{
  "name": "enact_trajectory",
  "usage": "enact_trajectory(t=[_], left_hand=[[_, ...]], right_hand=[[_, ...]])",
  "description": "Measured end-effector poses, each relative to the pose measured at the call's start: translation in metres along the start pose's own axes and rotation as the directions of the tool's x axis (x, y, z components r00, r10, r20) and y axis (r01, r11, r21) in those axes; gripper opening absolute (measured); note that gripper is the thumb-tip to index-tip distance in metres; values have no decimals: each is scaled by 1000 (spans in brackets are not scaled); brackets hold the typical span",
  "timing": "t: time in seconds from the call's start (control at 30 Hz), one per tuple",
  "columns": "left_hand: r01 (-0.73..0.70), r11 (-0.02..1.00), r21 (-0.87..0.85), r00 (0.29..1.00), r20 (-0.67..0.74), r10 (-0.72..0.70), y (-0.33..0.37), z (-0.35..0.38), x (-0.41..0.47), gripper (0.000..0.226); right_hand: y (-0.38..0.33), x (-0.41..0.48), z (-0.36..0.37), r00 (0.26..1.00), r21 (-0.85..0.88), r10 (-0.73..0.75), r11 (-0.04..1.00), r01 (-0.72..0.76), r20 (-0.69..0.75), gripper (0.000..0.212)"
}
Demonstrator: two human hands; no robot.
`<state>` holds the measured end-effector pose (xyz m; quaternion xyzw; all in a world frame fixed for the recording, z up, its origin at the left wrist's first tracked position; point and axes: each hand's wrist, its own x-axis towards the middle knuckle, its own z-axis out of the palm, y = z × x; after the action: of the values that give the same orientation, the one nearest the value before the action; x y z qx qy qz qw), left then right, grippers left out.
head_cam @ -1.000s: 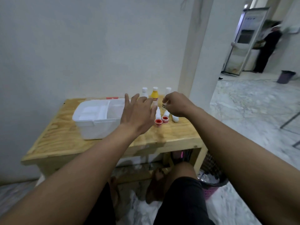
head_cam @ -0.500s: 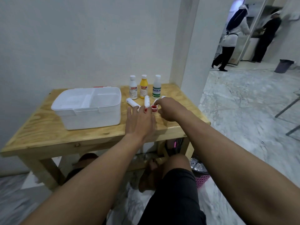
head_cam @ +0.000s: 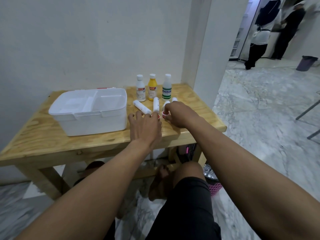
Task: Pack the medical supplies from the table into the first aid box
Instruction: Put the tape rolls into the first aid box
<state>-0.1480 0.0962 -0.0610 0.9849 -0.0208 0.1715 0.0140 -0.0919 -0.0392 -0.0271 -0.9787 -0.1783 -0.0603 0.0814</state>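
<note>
Fingers of right hand curled, pinching red cap of tube. Tube flat on worktop, long axis pointing away, cap nearest. Left hand fingers spread, loose, gripping nothing, beside open box.

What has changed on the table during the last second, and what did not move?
The left hand came down to the near ends of the lying tubes. The right hand also lowered; its grip now pinches a red-capped tube. The white box and the three upright bottles stayed.
</note>
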Motion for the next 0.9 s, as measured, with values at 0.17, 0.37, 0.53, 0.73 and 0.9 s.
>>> enact_trajectory(t=[0.17,0.37,0.53,0.73,0.9], left_hand=[[13,999,-39,1000,-16,-13,-3,-3,-3,36],[15,954,-300,999,-43,-29,-4,-5,-5,20],[58,861,-506,995,-43,-92,-4,-18,-5,13],[16,778,-628,984,-129,-125,-10,-53,-4,8],[47,728,-684,965,-157,-210,-38,-90,0,18]], right_hand=[[0,-3,0,996,53,78,995,-80,40,23],[-1,-11,-12,991,156,130,979,-131,18,19],[-2,-17,-23,986,302,168,940,-157,-12,13],[-10,-18,-43,979,481,191,866,-135,-70,32],[-33,-9,-65,984,435,135,898,-70,-119,17]])
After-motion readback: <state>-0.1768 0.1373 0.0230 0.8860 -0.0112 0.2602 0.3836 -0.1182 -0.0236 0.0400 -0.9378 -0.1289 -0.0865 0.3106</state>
